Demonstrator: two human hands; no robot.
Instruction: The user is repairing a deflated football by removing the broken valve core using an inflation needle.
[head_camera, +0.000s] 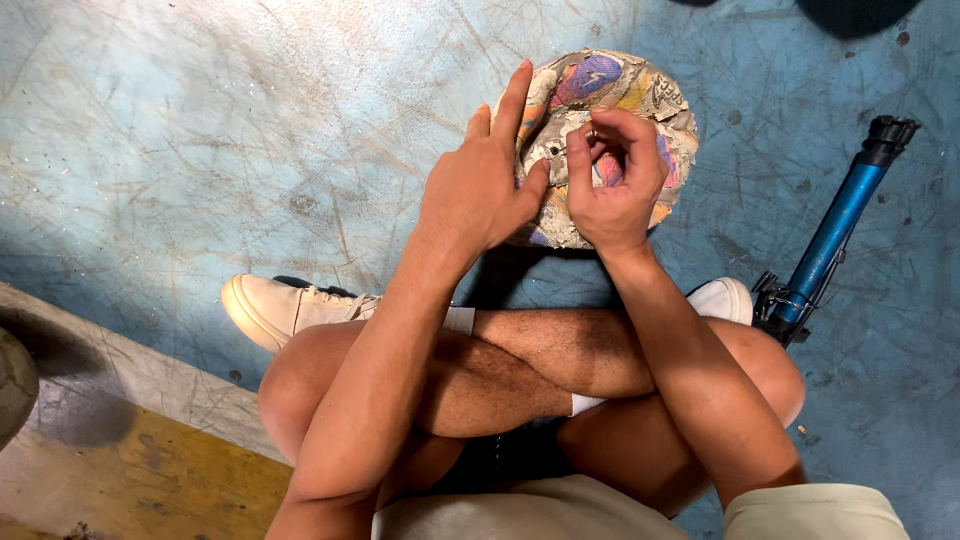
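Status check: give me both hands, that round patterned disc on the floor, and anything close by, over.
Left hand open, flat against round colourful disc. Right hand pinching something small over disc's middle; item too small to tell. Blue pump on floor to the right, clear of hands.

Multicolour patchwork disc (600, 110), scuffed blue floor (200, 120), blue tube (835, 235), white shoes (290, 308).
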